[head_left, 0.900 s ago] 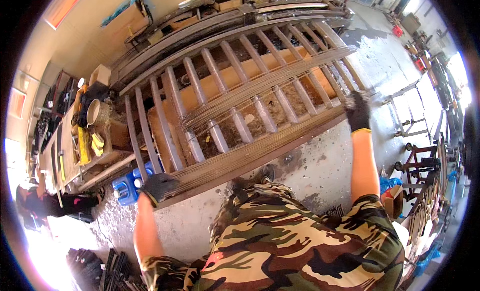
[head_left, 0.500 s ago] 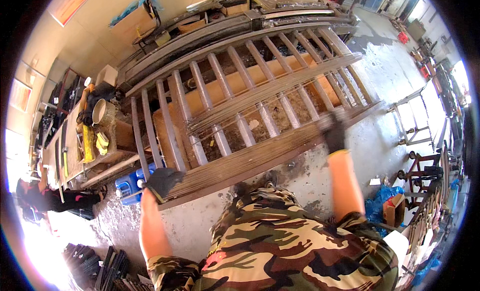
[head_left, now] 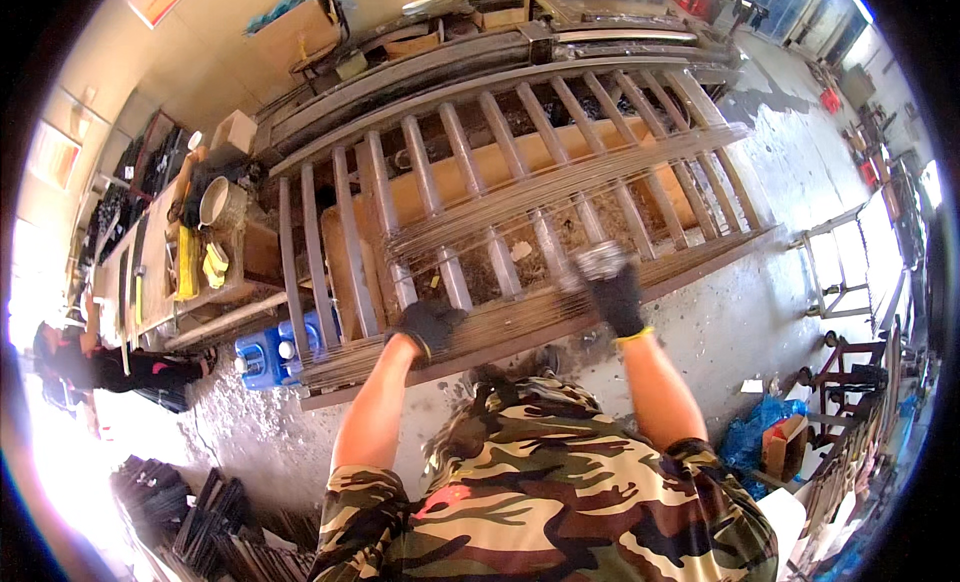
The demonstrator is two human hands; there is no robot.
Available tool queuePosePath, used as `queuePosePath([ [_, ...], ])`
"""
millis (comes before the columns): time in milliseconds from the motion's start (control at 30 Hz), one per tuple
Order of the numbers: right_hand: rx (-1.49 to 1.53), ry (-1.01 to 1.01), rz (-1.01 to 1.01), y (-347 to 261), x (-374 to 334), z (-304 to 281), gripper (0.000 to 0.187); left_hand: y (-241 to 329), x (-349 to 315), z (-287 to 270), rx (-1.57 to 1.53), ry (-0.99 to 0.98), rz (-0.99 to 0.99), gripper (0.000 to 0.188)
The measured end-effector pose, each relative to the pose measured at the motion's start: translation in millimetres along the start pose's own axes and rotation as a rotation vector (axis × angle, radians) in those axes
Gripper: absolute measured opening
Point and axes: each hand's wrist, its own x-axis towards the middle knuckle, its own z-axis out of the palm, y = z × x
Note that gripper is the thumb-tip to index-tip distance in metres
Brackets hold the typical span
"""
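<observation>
Both hands wear dark work gloves. My left hand (head_left: 428, 329) is closed at the near bundle of thin rods (head_left: 510, 319), left of its middle, its fingers partly lost in the dark glove. Farther right, my right hand (head_left: 612, 297) is curled above the same bundle, with a blurred silvery thing (head_left: 600, 262) at its fingers that I cannot make out. The rods lie along the near edge of a metal rack with crossbars (head_left: 500, 262). Behind them, a second bundle of thin rods (head_left: 560, 190) lies across the bars.
Blue jugs (head_left: 262, 359) stand under the rack's left end. A side bench holds a round container (head_left: 222, 204) and yellow objects (head_left: 187, 262). Dark bar stock (head_left: 205, 522) lies at lower left. Another person (head_left: 125, 370) is at far left. A wheeled frame (head_left: 835, 262) stands at right.
My left hand has moved right from the rods' left end. My right hand has come left along the bundle, and the silvery thing now shows at its fingers. The view has shifted slightly.
</observation>
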Motion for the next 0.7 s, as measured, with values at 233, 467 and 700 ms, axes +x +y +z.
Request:
queuePosePath([
  [233, -0.054, -0.135, 0.086, -32, -26, 50, 0.051, 94, 29, -54, 0.351, 0.288, -0.158, 0.041],
  [467, -0.095, -0.064, 0.07, -38, -26, 38, 0.043, 84, 98, -37, 0.792, 0.379, -0.19, 0.022],
  [700, -0.128, 0.01, -0.208, -43, -21, 31, 0.012, 65, 114, -55, 0.773, 0.211, 0.0, 0.017],
])
